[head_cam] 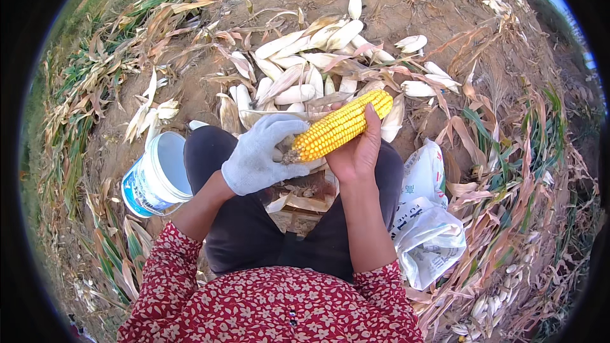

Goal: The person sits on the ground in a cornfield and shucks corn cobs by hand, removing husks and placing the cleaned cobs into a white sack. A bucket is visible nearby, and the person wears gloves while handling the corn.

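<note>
A husked yellow corn cob (344, 126) lies slantwise above my lap, its brown, silky end to the lower left. Bare, my right hand (355, 155) grips the cob from below, with the thumb along its right side. A pale knitted glove covers my left hand (262, 155), whose fingers curl around the silky end. Whether those fingers clasp the cob or some husk behind it is hidden. Just beyond my knees spreads a heap of corn ears in pale husks (295, 93).
By my left knee a white-and-blue plastic bucket (171, 164) leans on its side, mouth towards me. At my right thigh lies a crumpled white woven sack (429, 233) bearing print. Dry corn stalks and leaves (505, 190) cover the soil on both sides.
</note>
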Demonstrator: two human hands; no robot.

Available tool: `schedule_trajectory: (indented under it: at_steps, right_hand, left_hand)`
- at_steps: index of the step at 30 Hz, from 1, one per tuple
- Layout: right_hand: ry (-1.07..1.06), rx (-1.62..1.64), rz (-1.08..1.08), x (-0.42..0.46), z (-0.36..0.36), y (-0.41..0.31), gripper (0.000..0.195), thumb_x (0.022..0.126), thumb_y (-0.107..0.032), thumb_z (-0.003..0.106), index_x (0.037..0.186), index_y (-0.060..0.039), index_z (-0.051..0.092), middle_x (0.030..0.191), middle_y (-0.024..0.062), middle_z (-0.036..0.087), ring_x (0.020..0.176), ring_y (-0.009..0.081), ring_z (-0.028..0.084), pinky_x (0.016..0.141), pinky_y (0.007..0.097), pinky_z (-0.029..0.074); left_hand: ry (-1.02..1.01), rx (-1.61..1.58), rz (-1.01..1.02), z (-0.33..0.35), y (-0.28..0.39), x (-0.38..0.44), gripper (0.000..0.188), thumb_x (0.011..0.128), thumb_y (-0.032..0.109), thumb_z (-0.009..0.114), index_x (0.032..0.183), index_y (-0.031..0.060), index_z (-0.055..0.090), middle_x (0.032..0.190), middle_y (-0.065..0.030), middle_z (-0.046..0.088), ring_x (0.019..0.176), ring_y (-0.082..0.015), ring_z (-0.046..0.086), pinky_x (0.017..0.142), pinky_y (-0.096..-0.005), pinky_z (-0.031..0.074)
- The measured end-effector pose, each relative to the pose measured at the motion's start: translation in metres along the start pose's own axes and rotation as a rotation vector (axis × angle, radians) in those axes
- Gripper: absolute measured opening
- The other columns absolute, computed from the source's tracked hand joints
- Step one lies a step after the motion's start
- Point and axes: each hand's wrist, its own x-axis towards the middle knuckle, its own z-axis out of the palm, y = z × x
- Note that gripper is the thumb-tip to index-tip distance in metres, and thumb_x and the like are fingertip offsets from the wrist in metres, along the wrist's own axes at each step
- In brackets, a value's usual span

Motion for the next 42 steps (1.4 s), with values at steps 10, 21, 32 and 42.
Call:
schedule_trajectory:
  at_steps: [10, 21, 32, 42]
  right_hand:
    - [-0.337, -0.566, -0.054, -0.080, -0.094, -0.055, 0.080, 0.080, -0.025, 0.075, 0.148, -0.0039, 0.041, 0.149, 0.0156, 0.046, 0.145, 0.0267, 0.036, 0.115, 0.0394, 0.035]
    - [-0.067, -0.921, -0.097, -0.109, -0.111, 0.014, 0.054, 0.093, -0.015, 0.074, 0.137, -0.0024, 0.045, 0.122, 0.0078, 0.060, 0.109, 0.0149, 0.059, 0.093, 0.0305, 0.050]
    - [-0.518, -0.720, 0.049, -0.127, -0.099, -0.022, 0.048, 0.086, -0.020, 0.076, 0.127, -0.0023, 0.058, 0.091, 0.0065, 0.065, 0.085, 0.0173, 0.063, 0.080, 0.0319, 0.052]
    - [0.051, -0.451, -0.953, -0.234, -0.116, -0.167, 0.045, 0.094, -0.038, 0.066, 0.124, -0.0065, 0.056, 0.096, 0.0102, 0.061, 0.089, 0.0259, 0.062, 0.087, 0.0449, 0.052]
  left_hand:
    - [-0.446, -0.882, -0.387, 0.109, 0.027, -0.010, 0.073, 0.101, 0.050, 0.055, 0.150, -0.0030, 0.041, 0.139, -0.0145, 0.056, 0.126, -0.0174, 0.052, 0.107, -0.0298, 0.041]
    - [0.084, -1.256, -0.686, 0.139, 0.045, 0.025, 0.030, 0.104, 0.032, 0.059, 0.101, 0.0032, 0.067, 0.078, 0.0001, 0.062, 0.066, -0.0098, 0.056, 0.062, -0.0251, 0.048]
    - [0.592, -0.391, -0.408, -0.060, -0.032, -0.026, 0.030, 0.105, 0.031, 0.057, 0.091, 0.0050, 0.063, 0.067, 0.0056, 0.050, 0.057, -0.0027, 0.042, 0.050, -0.0224, 0.032]
    - [-0.123, 1.003, -0.642, -0.135, -0.079, -0.166, 0.041, 0.088, 0.033, 0.068, 0.119, 0.0076, 0.066, 0.117, -0.0159, 0.067, 0.114, -0.0369, 0.061, 0.097, -0.0468, 0.048]
